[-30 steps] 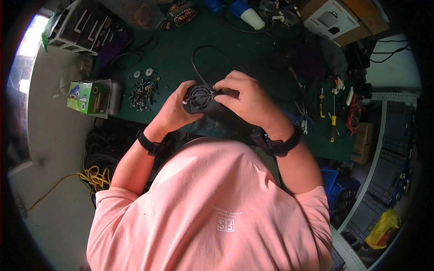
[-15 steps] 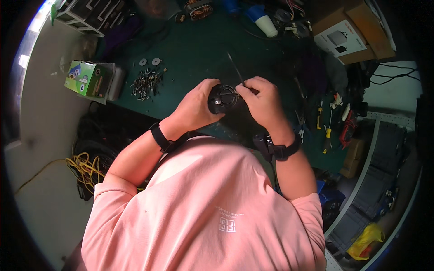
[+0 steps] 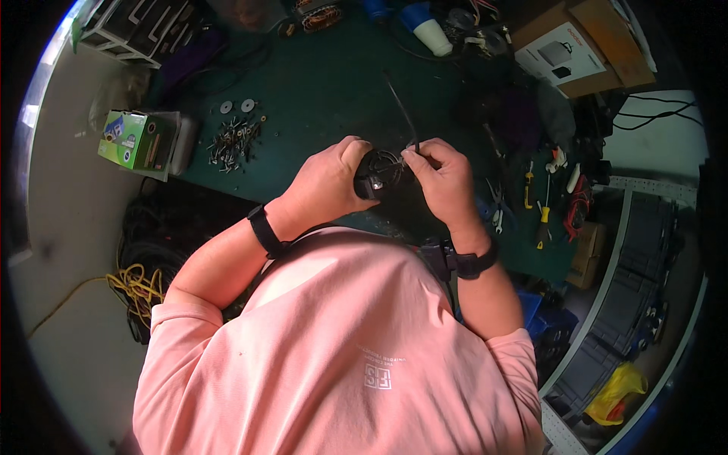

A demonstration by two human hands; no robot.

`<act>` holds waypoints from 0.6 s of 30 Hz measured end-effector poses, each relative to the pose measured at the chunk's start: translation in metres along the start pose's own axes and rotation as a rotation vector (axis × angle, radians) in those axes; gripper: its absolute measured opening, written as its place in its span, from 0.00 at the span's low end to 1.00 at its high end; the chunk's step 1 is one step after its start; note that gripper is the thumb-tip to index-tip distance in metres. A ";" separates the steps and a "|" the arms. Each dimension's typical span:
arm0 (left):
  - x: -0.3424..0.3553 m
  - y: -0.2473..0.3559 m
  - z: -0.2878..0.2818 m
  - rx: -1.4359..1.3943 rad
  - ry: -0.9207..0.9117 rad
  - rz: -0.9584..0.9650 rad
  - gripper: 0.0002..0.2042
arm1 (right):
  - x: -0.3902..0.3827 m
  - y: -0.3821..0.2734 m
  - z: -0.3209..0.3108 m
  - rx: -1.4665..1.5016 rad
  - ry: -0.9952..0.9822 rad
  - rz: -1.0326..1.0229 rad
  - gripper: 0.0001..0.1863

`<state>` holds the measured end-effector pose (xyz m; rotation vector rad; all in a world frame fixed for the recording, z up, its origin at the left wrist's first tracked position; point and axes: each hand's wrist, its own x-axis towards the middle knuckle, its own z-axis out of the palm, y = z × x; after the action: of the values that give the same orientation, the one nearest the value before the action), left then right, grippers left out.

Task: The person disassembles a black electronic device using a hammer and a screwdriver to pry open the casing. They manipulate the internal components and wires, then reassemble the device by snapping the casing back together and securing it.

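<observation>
My left hand (image 3: 326, 180) is closed round the left side of a round black part (image 3: 369, 188), which has a ring-like inside and a small shiny metal spot. Close on its right, my right hand (image 3: 442, 178) pinches a thin, dark, cord-like piece (image 3: 406, 114) between thumb and fingers. This piece rises away from me over the table and bends slightly. My right fingertips are at the part's right edge; whether they touch it I cannot tell. Fingers and shadow hide much of the part.
On the green table (image 3: 318, 91) lie a heap of screws (image 3: 233, 142) and two washers (image 3: 248, 105). A green box (image 3: 133, 140) stands left. Pliers (image 3: 497, 205), a yellow-handled screwdriver (image 3: 544, 220) and red cable (image 3: 579, 208) lie right. Far right is a cardboard box (image 3: 622, 45).
The view has shifted a little. My hands stay together at the black part, which has turned slightly. The cord-like piece in my right hand shows longer and has moved slightly right.
</observation>
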<state>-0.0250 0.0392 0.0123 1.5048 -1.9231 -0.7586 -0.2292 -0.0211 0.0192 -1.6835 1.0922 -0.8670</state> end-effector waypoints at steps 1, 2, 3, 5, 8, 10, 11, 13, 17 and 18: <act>0.000 -0.001 0.000 -0.009 0.007 0.001 0.37 | 0.001 -0.002 -0.001 0.000 -0.016 0.006 0.07; 0.000 -0.002 -0.002 -0.015 0.014 -0.013 0.37 | 0.002 -0.003 -0.002 0.000 -0.030 0.012 0.06; -0.001 -0.003 -0.004 -0.021 0.021 -0.028 0.38 | 0.003 -0.003 -0.002 0.052 -0.049 0.051 0.06; -0.003 -0.006 -0.008 -0.019 0.036 -0.071 0.39 | 0.006 -0.002 -0.001 0.154 -0.092 0.129 0.06; -0.007 -0.010 -0.011 -0.003 0.059 -0.129 0.40 | 0.006 -0.006 -0.003 0.032 -0.124 0.083 0.08; -0.010 -0.012 -0.011 -0.003 0.071 -0.135 0.40 | 0.007 -0.009 -0.002 0.007 -0.131 0.050 0.08; -0.010 -0.012 -0.011 -0.011 0.071 -0.124 0.40 | 0.007 -0.010 -0.002 -0.008 -0.134 0.035 0.08; -0.011 -0.010 -0.009 -0.026 0.072 -0.104 0.41 | 0.007 -0.008 -0.003 -0.053 -0.139 0.029 0.12; -0.015 -0.006 -0.003 0.039 0.110 -0.101 0.40 | -0.003 -0.006 0.010 -0.150 -0.056 0.025 0.23; -0.015 -0.004 -0.002 0.052 0.117 -0.104 0.40 | -0.007 -0.005 0.015 -0.081 -0.080 0.036 0.34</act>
<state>-0.0177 0.0527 0.0093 1.6535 -1.8025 -0.6545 -0.2172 -0.0085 0.0185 -1.7443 1.1123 -0.7345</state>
